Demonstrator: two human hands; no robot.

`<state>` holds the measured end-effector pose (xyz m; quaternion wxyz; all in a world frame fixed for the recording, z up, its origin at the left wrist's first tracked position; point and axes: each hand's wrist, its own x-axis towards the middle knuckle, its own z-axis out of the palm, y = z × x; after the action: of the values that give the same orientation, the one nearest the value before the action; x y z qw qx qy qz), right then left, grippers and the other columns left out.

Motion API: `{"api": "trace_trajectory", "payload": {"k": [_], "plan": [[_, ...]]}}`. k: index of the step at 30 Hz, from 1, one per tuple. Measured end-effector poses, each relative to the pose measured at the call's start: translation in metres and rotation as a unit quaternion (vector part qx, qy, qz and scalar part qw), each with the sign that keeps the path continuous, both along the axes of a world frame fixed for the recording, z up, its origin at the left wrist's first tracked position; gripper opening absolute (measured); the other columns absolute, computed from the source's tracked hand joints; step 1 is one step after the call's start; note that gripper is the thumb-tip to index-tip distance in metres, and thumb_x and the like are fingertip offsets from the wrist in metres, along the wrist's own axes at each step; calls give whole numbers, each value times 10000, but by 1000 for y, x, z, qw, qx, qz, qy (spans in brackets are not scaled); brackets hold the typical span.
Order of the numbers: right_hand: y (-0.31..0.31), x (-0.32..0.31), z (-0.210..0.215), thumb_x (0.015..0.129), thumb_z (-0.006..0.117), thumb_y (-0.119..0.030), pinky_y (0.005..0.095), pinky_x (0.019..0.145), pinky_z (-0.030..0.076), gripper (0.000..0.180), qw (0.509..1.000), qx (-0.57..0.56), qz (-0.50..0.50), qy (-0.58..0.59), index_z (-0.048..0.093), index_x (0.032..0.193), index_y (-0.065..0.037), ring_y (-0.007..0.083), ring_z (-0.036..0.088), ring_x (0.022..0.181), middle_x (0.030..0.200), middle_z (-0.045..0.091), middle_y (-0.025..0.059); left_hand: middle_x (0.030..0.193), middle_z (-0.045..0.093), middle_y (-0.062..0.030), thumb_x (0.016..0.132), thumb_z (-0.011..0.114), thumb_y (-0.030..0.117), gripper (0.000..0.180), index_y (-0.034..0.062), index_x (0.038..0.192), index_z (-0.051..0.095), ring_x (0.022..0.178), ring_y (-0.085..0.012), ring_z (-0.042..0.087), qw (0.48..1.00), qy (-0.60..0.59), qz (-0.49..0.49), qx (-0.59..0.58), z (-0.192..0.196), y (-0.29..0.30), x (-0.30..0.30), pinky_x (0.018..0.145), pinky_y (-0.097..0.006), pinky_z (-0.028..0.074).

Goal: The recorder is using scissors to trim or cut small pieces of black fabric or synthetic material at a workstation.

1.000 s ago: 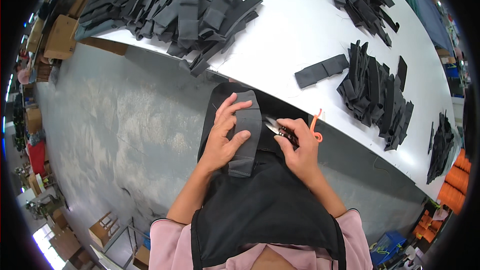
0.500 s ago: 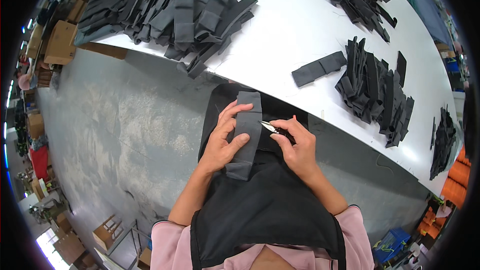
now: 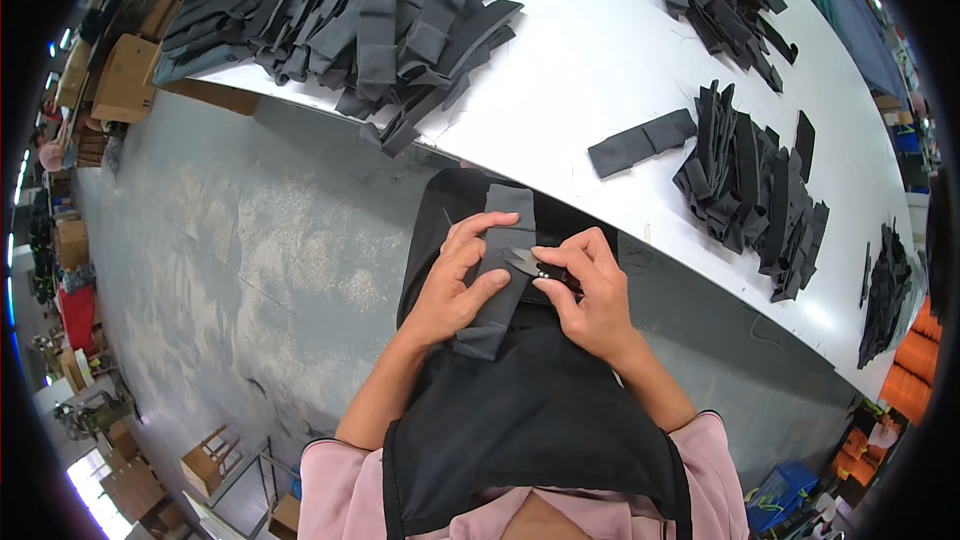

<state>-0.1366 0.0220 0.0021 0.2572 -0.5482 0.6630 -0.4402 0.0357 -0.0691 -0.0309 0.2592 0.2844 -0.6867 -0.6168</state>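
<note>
A dark grey stitched fabric strip point(image 3: 497, 312) lies lengthwise over my lap, on the black apron. My left hand point(image 3: 455, 285) grips it from its left side, with the fingers and thumb bent across its front. In my right hand point(image 3: 592, 290) is a pair of small thread snips point(image 3: 552, 273) with a dark handle. Their metal blades point left and lie over the middle of the strip, close to my left thumb. Whether the blades touch the cloth or a thread I cannot tell.
The white table point(image 3: 560, 50) runs diagonally ahead of me, its edge just beyond my lap. A large pile of grey strips point(image 3: 400, 30) lies at the left, partly over the edge. To the right are a single strip point(image 3: 642, 142), a bundle of strips point(image 3: 745, 180) and further piles.
The snips have moved from the strip's right edge onto its middle, and my right hand has come slightly left. My left hand and the strip have shifted a little to the right.
</note>
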Motion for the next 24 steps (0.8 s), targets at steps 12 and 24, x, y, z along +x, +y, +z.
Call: {"api": "trace_trajectory", "payload": {"k": [12,24], "plan": [[-5,2,-3,724,712,-55,299,500,424,234,999,-18,4,49,667,953,-69,201,514,570,767,479,62,1367,434,-149,875,608,192,218,1,980,618,1254,-248,394,999,2,-41,-22,-6,-2,4,1023,-374,325],[11,16,3,601,708,26,258,554,408,412,999,-19,24,-22,653,999,-66,144,469,632,759,461,34,1118,597,-82,921,578,218,371,-18,646,502,900,-99,514,959,-25,215,183,-32,-23,-33,741,-245,408]]}}
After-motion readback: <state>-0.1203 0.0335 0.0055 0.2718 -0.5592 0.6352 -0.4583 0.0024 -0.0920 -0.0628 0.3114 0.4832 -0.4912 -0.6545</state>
